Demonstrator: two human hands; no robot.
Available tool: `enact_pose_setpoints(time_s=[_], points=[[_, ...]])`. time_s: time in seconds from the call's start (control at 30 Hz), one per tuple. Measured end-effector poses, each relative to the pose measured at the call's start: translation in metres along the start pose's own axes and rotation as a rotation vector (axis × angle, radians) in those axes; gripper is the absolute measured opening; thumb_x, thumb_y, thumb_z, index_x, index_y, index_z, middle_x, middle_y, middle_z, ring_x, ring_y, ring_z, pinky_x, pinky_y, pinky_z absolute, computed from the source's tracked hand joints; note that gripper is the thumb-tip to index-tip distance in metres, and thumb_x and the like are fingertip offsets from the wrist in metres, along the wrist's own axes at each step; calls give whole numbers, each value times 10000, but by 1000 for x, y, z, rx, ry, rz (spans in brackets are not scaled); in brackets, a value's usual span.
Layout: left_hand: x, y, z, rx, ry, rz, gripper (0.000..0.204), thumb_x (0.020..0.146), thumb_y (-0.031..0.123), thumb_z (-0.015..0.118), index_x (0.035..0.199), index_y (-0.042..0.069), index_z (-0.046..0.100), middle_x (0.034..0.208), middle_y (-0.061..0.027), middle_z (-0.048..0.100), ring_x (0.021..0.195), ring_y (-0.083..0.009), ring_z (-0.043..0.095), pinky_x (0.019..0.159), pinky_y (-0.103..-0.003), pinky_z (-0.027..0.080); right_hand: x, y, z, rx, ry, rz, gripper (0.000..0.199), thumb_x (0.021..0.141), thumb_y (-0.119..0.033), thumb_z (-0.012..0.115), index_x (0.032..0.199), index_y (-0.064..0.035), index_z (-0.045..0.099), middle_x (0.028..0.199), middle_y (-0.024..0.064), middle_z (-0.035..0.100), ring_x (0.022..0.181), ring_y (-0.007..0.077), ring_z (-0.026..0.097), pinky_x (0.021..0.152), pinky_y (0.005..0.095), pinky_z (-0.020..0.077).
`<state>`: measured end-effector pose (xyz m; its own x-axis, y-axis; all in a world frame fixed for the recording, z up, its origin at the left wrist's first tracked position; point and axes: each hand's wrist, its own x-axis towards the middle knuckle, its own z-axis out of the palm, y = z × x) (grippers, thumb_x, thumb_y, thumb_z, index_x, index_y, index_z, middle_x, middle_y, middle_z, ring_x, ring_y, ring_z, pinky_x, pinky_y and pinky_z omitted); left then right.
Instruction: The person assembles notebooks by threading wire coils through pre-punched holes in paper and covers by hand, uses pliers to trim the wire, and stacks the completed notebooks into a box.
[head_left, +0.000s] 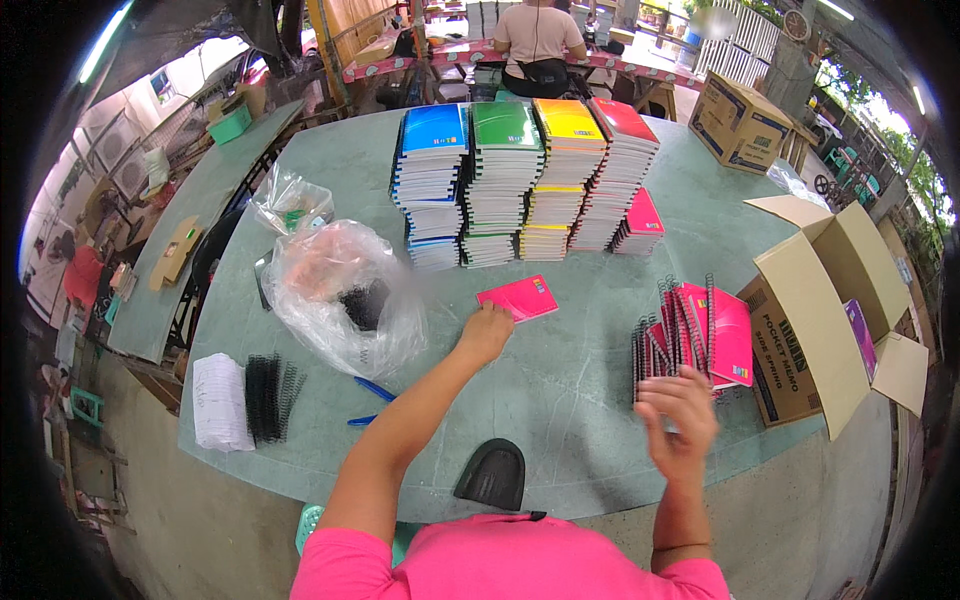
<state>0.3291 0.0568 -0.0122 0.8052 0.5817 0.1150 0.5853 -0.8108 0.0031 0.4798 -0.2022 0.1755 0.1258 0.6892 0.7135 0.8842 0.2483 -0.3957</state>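
Observation:
My left hand (485, 333) reaches forward over the green table (560, 400) and rests on the near corner of a single pink notebook (520, 297) lying flat. Its fingers are curled on the cover. My right hand (678, 410) hovers above the near edge of a fanned pile of pink spiral notebooks (700, 335); it is blurred and its fingers are spread, with nothing seen in it. Tall stacks of blue, green, yellow and red notebooks (520, 180) stand at the table's far middle.
A clear plastic bag (340, 290) with black coils lies left of my left hand. Loose black spirals (268, 398) and white paper (218, 400) lie at the front left. An open cardboard box (830, 320) stands at the right. A blue pen (375, 390) lies near. Another person sits beyond.

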Motion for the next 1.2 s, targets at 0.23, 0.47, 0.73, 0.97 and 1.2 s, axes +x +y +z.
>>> enact_pose_setpoints(time_s=[0.23, 0.47, 0.73, 0.97, 1.2], points=[[-38, 12, -35, -171, -117, 81, 163, 611, 28, 590, 771, 7, 610, 860, -174, 602, 854, -309, 566, 679, -397, 494, -22, 23, 115, 89, -241, 54, 209, 660, -65, 678, 853, -40, 604, 992, 103, 592, 1005, 281, 531, 889, 421, 378], [-152, 60, -39, -400, -57, 118, 194, 694, 61, 519, 875, -9, 522, 847, -164, 547, 845, -333, 542, 733, -406, 447, -57, 20, 171, 27, -985, -19, 288, 680, -214, 657, 901, -43, 585, 953, 122, 595, 911, 293, 563, 733, 388, 462], [-175, 40, -42, -461, -160, -28, 281, 709, 109, 579, 951, -3, 491, 925, -157, 530, 888, -325, 534, 757, -411, 441, -54, -18, 189, 5, -836, -197, 325, 631, -205, 680, 895, -45, 580, 909, 99, 555, 878, 285, 536, 715, 385, 461], [-195, -19, -58, -590, 64, -374, 257, 783, 167, 560, 1008, 43, 548, 967, -131, 570, 882, -288, 561, 754, -380, 452, -61, -13, 194, -11, -818, -239, 296, 628, -147, 651, 896, -46, 580, 906, 100, 545, 869, 285, 528, 728, 376, 461], [-300, -161, -77, 3, 287, -1059, 188, 755, 152, 511, 809, -16, 573, 785, -217, 577, 796, -387, 558, 685, -469, 438, -74, -14, 204, 3, -841, -240, 212, 661, -110, 564, 845, -6, 545, 823, 137, 557, 800, 304, 551, 663, 394, 473]])
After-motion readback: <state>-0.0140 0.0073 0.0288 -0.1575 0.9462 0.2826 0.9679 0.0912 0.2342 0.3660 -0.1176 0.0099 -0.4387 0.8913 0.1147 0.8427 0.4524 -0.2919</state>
